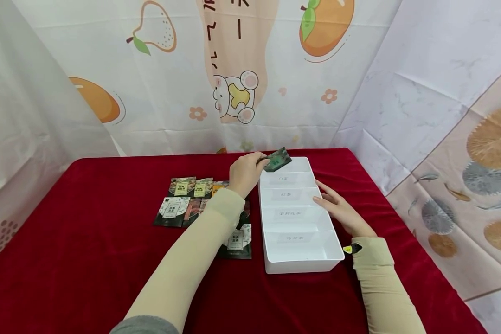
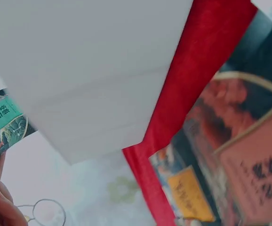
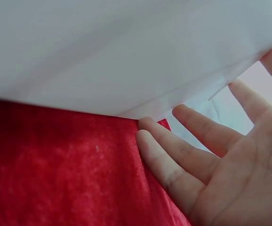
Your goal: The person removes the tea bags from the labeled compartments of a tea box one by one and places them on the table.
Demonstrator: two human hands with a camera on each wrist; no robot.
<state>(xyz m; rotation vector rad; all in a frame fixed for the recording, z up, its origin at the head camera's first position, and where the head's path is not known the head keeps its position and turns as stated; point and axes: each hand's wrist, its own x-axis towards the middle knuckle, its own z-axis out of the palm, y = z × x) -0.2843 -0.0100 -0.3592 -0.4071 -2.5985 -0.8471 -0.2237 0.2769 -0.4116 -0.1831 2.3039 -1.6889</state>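
My left hand pinches a dark tea packet with a green label over the far end of a white divided box. In the left wrist view the green-labelled packet shows at the left edge, beside the fingers. My right hand touches the box's right side, its fingers extended and spread; the right wrist view shows the fingertips along the wall. Paper labels with writing, too small to read, mark the box's compartments. Several other tea packets lie left of the box, some hidden behind the left forearm.
A red cloth covers the table. Printed white curtains hang behind it and at the sides. Near the table's right side, a dark strap with a yellow tag sits at the right wrist.
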